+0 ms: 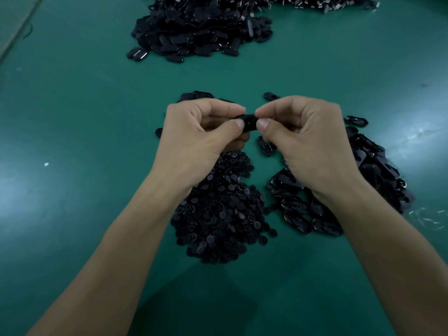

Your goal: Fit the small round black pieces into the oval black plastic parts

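Above the green table, my left hand and my right hand meet fingertip to fingertip. Between them sits one oval black plastic part, pinched at its left end by my left thumb and fingers and at its right end by my right ones. Whether a round piece is in it I cannot tell. A heap of small round black pieces lies under my left wrist. A heap of oval black parts lies under and to the right of my right wrist.
A large pile of black oval parts lies at the far middle of the green table. A few loose ovals lie around my hands. Small pale scraps lie at the right.
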The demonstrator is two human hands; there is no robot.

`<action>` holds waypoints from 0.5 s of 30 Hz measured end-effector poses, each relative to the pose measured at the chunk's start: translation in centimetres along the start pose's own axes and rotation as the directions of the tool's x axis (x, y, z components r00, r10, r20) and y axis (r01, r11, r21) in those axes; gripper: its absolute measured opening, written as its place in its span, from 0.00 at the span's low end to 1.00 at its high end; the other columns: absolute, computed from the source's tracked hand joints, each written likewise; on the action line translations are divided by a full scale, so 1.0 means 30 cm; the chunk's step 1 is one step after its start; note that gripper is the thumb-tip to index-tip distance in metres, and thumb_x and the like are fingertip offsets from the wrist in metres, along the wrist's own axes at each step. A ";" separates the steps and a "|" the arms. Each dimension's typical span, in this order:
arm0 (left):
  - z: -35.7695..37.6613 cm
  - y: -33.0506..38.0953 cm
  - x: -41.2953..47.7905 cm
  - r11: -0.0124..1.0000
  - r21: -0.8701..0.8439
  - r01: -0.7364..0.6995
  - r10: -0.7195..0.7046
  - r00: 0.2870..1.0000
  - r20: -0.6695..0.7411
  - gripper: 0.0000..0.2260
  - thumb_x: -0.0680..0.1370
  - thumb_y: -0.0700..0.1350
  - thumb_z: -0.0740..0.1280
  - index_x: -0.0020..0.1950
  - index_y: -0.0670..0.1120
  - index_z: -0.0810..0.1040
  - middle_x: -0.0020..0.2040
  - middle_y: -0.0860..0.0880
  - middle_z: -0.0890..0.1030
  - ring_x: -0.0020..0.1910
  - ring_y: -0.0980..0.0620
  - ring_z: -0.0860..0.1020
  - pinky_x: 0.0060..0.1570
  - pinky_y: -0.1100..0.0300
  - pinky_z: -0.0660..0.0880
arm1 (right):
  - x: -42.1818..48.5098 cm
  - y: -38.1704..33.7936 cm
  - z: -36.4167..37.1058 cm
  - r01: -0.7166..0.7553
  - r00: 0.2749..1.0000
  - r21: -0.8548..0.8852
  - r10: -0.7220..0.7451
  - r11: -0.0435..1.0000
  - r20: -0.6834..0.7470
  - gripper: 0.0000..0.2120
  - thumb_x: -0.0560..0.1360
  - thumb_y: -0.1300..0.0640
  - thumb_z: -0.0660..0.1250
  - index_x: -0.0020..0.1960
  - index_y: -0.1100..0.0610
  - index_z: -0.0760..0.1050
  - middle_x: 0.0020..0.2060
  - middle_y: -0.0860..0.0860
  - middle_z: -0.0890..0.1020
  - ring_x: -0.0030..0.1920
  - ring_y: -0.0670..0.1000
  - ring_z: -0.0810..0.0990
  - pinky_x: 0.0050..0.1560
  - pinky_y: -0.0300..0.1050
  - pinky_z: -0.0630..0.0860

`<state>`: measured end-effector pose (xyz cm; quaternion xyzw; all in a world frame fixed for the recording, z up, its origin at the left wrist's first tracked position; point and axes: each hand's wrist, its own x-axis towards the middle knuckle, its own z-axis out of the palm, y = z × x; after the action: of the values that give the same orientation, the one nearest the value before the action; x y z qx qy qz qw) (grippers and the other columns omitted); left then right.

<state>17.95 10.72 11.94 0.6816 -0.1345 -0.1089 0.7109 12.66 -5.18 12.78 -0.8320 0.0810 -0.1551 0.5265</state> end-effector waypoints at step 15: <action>0.004 -0.010 0.001 0.991 0.111 -0.070 0.066 0.997 0.046 0.08 0.77 0.34 0.72 0.48 0.47 0.84 0.42 0.46 0.87 0.42 0.49 0.87 0.44 0.57 0.84 | -0.008 -0.021 -0.003 0.023 1.000 -0.120 -0.022 0.992 0.009 0.15 0.76 0.59 0.73 0.43 0.45 0.68 0.40 0.49 0.83 0.39 0.46 0.82 0.41 0.40 0.78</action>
<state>17.94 10.60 11.65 0.7132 -0.1786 -0.0912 0.6716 12.40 -4.92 13.33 -0.8636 0.0787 -0.1527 0.4740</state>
